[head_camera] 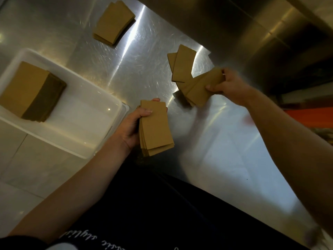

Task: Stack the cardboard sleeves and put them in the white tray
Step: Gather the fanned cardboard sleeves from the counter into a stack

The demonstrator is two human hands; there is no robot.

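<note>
My left hand point(130, 126) grips a neat stack of brown cardboard sleeves point(155, 129) just above the steel counter, beside the white tray point(86, 112). A tall stack of sleeves point(30, 91) lies inside the tray at its left end. My right hand point(228, 85) is shut on a fanned bunch of sleeves point(200, 89) further right, lifted slightly off the counter. A few loose sleeves point(182, 64) lie flat just behind that bunch. Another small stack point(114, 22) rests at the far side of the counter.
The steel counter point(137, 65) carries everything; a steel wall point(252, 33) rises at its back right. The tray overhangs the counter's left edge above a tiled floor point(36, 159). My dark apron point(153, 204) fills the near foreground.
</note>
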